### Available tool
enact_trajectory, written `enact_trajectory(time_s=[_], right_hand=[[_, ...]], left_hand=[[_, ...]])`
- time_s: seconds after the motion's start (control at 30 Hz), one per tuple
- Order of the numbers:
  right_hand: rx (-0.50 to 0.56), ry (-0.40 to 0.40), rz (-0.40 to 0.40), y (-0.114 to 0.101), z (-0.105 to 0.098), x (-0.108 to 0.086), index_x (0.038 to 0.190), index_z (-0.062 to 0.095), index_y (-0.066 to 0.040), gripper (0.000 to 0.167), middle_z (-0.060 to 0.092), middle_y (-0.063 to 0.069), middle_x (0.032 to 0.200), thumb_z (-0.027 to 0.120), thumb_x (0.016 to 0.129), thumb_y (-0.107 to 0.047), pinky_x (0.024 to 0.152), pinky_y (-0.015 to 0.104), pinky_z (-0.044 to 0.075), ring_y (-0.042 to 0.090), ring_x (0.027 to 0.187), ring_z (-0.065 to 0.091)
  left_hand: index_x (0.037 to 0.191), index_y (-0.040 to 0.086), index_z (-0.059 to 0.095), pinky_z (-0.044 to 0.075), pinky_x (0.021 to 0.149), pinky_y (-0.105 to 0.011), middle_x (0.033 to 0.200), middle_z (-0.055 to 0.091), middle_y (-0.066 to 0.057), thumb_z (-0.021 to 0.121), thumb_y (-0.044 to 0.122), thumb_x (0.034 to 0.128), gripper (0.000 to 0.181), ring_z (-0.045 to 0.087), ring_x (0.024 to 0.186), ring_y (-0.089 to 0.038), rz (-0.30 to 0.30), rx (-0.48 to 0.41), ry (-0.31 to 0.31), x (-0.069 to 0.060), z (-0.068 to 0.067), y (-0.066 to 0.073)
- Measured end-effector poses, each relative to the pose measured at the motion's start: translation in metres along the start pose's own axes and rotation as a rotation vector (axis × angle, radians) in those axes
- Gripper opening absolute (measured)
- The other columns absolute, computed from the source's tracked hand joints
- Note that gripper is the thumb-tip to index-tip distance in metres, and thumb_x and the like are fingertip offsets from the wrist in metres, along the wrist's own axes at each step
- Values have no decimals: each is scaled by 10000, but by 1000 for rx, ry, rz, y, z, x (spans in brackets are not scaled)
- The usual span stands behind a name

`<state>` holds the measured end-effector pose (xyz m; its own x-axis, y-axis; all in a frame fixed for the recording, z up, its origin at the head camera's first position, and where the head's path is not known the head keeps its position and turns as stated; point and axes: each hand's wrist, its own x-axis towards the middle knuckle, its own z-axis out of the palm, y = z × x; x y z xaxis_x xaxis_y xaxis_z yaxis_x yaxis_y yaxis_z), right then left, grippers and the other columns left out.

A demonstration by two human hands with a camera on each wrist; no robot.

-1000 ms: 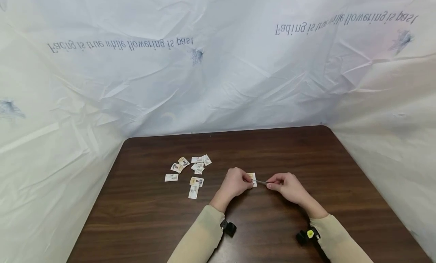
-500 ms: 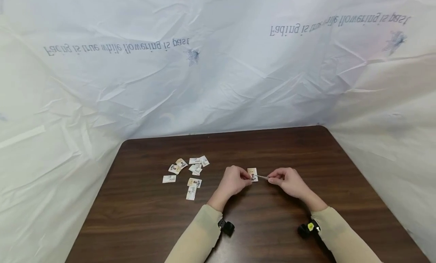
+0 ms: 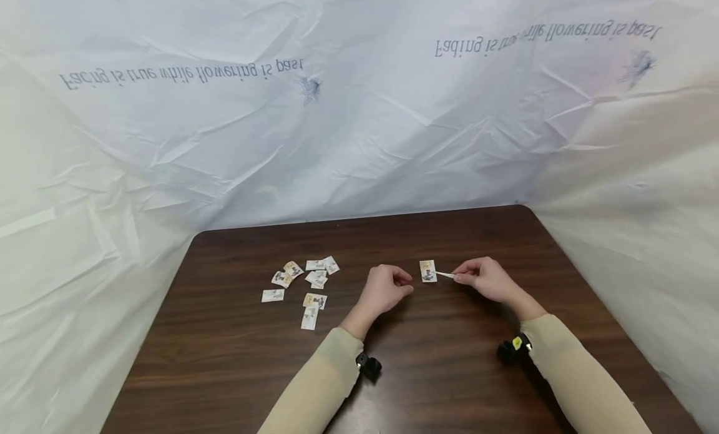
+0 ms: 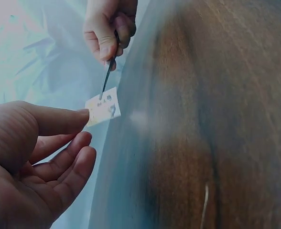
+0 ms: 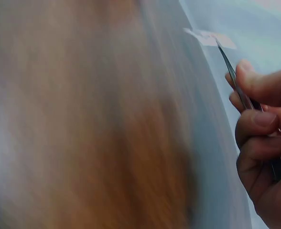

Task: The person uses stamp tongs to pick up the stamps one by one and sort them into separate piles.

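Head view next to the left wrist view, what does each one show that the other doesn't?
Only the head view shows the scattered cards on the table's left side, the lettering on the sheet, and the sleeves.

Only the left wrist view shows the inner side of the left hand and its finger pads.

Both show the right hand gripping the tweezers, the single card at their tips, the left hand, the table and the sheet.

The head view looks forward and down over the table (image 3: 438, 365); both close wrist views share the tweezers (image 5: 232, 73).
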<state>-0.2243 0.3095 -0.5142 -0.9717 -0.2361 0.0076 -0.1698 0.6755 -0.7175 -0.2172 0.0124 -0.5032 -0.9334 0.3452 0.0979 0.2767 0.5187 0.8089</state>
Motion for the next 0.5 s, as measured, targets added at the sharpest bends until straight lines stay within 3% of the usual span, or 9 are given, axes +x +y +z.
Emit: enact_trajectory(time_s=[0.27,0.5], right_hand=[[16,-69,73,21,-26,7,1133,799,-9,243,707,50,850,725,1039,-220,634,325,430,195,685,513],[-11,-81,98,27,-32,9,1163,793,2,271,717,34,875,716,1044,-229,681,349,445,208,737,542]], left_hand=[[1006,47,829,543,710,-269,823,722,48,856,89,911,107,630,733,-67,-1,6,-5,0,-3,-3],[1019,49,828,549,710,-290,837,727,44,851,91,917,112,639,735,-79,-3,-15,-10,1,-3,-4]])
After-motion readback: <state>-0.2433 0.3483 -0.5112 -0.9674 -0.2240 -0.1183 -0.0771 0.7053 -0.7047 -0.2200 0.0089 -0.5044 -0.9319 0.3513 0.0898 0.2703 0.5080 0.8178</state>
